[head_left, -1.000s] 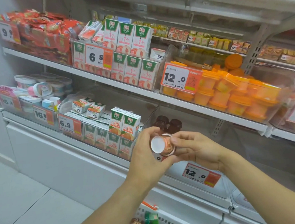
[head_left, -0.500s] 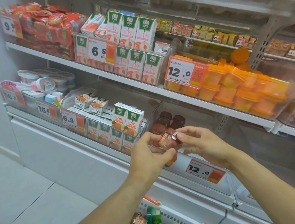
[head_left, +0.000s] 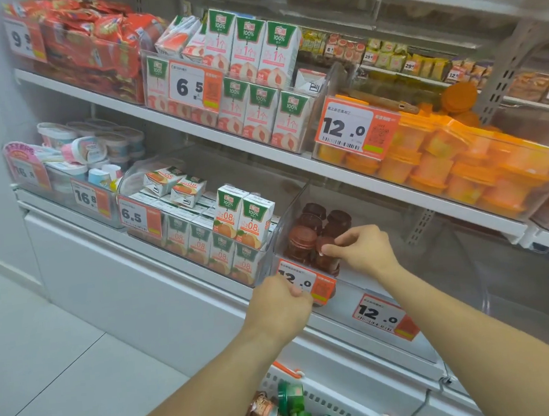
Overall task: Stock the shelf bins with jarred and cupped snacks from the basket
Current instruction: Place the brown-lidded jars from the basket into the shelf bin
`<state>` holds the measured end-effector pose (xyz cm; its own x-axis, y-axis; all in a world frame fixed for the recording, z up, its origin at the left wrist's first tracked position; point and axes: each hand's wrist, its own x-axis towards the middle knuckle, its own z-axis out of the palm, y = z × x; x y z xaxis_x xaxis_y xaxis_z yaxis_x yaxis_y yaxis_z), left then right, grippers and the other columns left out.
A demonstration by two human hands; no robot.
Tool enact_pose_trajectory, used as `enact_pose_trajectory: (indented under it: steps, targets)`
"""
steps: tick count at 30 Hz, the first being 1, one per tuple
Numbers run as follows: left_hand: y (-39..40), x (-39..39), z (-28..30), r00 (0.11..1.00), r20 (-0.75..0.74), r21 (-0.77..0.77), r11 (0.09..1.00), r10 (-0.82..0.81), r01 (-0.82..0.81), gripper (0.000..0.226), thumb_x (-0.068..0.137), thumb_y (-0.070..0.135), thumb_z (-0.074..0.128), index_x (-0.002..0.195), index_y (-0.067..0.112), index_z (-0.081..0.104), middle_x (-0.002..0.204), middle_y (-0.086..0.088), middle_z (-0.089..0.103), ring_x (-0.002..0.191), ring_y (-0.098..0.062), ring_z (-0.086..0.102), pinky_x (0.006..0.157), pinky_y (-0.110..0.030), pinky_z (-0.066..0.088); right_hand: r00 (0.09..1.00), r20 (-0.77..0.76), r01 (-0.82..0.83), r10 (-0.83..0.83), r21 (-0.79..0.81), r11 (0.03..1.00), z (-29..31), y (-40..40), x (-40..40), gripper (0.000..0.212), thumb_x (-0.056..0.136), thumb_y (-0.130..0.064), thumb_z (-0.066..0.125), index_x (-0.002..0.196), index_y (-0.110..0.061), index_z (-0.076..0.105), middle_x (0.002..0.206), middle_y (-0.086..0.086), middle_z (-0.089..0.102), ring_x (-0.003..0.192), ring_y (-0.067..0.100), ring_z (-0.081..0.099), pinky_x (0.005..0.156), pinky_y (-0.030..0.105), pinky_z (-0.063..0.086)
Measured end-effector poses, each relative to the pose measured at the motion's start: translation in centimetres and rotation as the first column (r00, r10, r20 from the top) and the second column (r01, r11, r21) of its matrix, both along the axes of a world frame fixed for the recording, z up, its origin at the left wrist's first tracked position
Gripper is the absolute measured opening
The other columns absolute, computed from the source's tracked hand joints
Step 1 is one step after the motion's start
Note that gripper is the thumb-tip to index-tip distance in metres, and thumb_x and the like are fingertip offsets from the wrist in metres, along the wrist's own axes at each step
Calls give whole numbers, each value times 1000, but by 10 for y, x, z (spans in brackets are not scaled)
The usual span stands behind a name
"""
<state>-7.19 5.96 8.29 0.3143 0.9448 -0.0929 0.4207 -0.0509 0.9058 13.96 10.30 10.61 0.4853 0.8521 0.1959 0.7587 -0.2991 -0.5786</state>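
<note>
A clear bin (head_left: 286,220) on the lower shelf holds several dark-lidded jars (head_left: 303,239). My right hand (head_left: 363,250) reaches into the bin and pinches the lid of one brown jar (head_left: 324,259), which stands at the front beside the others. My left hand (head_left: 278,305) is curled against the bin's front, at the lower edge of its 12.0 price tag (head_left: 307,279). The white basket (head_left: 311,398) shows at the bottom edge, with green-lidded cups (head_left: 291,397) and copper-foiled cups (head_left: 263,413) in it.
Juice cartons (head_left: 232,231) fill the bin to the left, and yogurt tubs (head_left: 95,150) sit further left. Orange pudding cups (head_left: 445,159) and peach juice cartons (head_left: 256,86) stand on the shelf above. A second clear bin (head_left: 478,276) to the right has a 12.0 tag (head_left: 380,316).
Both hands carried the jar forward from in front of the shelf into the bin. My left hand let go of it and dropped to the bin's front.
</note>
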Motion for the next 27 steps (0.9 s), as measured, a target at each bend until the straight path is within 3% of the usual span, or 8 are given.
enact_pose_trajectory:
  steps: [7, 11, 15, 18, 20, 22, 24, 27]
  targets:
    - [2, -2, -8, 994, -96, -25, 999, -44, 42, 25, 88, 17, 57, 64, 16, 53, 83, -7, 69, 92, -27, 67, 76, -30, 55, 994, 66, 80, -82, 27, 996, -17, 10, 1, 40, 69, -50, 86, 89, -18, 70, 96, 1, 70, 87, 15, 63, 72, 27, 47]
    - [5, -2, -13, 992, -109, -35, 998, -61, 58, 25, 87, 18, 58, 63, 17, 51, 71, -3, 61, 90, -28, 68, 68, -26, 49, 994, 77, 73, -72, -9, 997, -18, 13, 3, 44, 70, -54, 83, 93, -20, 68, 100, 1, 69, 87, 15, 62, 74, 29, 48]
    - [8, -3, -18, 988, -132, -42, 997, -77, 72, 21, 86, 19, 57, 66, 18, 50, 74, -7, 63, 81, -27, 66, 71, -27, 51, 996, 84, 10, -10, 0, 1000, -13, 1, 2, 37, 82, -42, 78, 108, -16, 72, 107, 1, 71, 89, 11, 59, 80, 25, 45]
    - [10, -3, -24, 967, -220, -58, 992, -126, 116, 23, 84, 23, 57, 65, 14, 48, 65, -7, 56, 69, -25, 63, 70, -28, 52, 992, 127, -17, -13, 232, 973, -4, -22, -13, 19, 89, -32, 70, 103, -20, 72, 104, 0, 68, 84, 4, 54, 79, 18, 37]
    - [10, -3, -26, 937, -312, -68, 987, -159, 145, 27, 87, 27, 57, 67, 10, 47, 66, -12, 58, 64, -26, 63, 64, -27, 49, 997, 74, -51, 20, 457, 888, -4, -47, -34, 4, 91, -21, 66, 90, -22, 69, 94, -1, 64, 79, 4, 55, 72, 14, 38]
    - [9, -4, -27, 880, -422, -95, 976, -218, 196, 28, 91, 29, 56, 72, 8, 52, 63, -9, 58, 55, -21, 62, 57, -25, 48, 991, 57, -130, 119, 580, 804, -19, -76, -60, 10, 90, -10, 66, 83, -18, 66, 86, -1, 61, 74, 7, 56, 66, 14, 41]
    - [6, -7, -33, 814, -501, -148, 956, -293, 254, 26, 92, 31, 56, 81, 7, 57, 64, -8, 61, 49, -18, 61, 59, -26, 54, 973, 55, -218, 224, 538, 814, -56, -103, -82, 11, 89, -6, 66, 82, -14, 64, 83, 0, 59, 71, 11, 54, 63, 17, 42]
    - [-4, -16, -55, 701, -595, -217, 918, -394, 332, 31, 91, 31, 56, 75, 6, 60, 64, -10, 66, 50, -20, 61, 60, -28, 56, 944, -40, -312, 328, 224, 923, -134, -143, -98, 5, 91, -17, 64, 88, -20, 65, 87, -7, 59, 74, 8, 55, 66, 19, 44]
